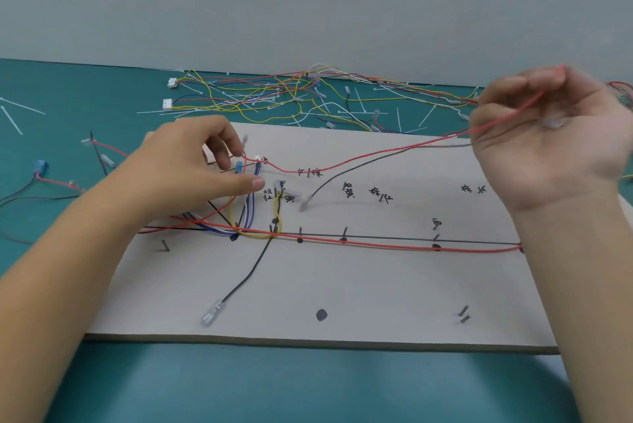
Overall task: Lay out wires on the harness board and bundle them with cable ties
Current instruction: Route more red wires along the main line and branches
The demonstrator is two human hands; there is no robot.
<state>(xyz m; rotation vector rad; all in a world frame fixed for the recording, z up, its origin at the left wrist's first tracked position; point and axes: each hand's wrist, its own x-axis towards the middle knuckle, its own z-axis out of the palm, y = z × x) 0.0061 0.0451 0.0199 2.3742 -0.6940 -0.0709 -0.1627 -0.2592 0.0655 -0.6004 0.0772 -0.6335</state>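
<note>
Head view: a thin red wire (342, 164) is strung above the pale flat harness board (342, 285) on the teal desk (308, 388). The left hand (191, 162) pinches one end low at the board. The right hand (541, 135), raised well apart, grips the other. It looks light and floppy, so hold it near the ends.

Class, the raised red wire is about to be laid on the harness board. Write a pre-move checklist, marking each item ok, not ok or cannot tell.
1. The right hand grips the raised red wire: ok.
2. The left hand holds it by the blue connector: cannot tell.
3. Wire lying flat on the harness board: not ok, it hangs above.
4. Grey wire clear of it: cannot tell, both run to the right hand.
5. Cable ties lie on the mat: ok.
</note>
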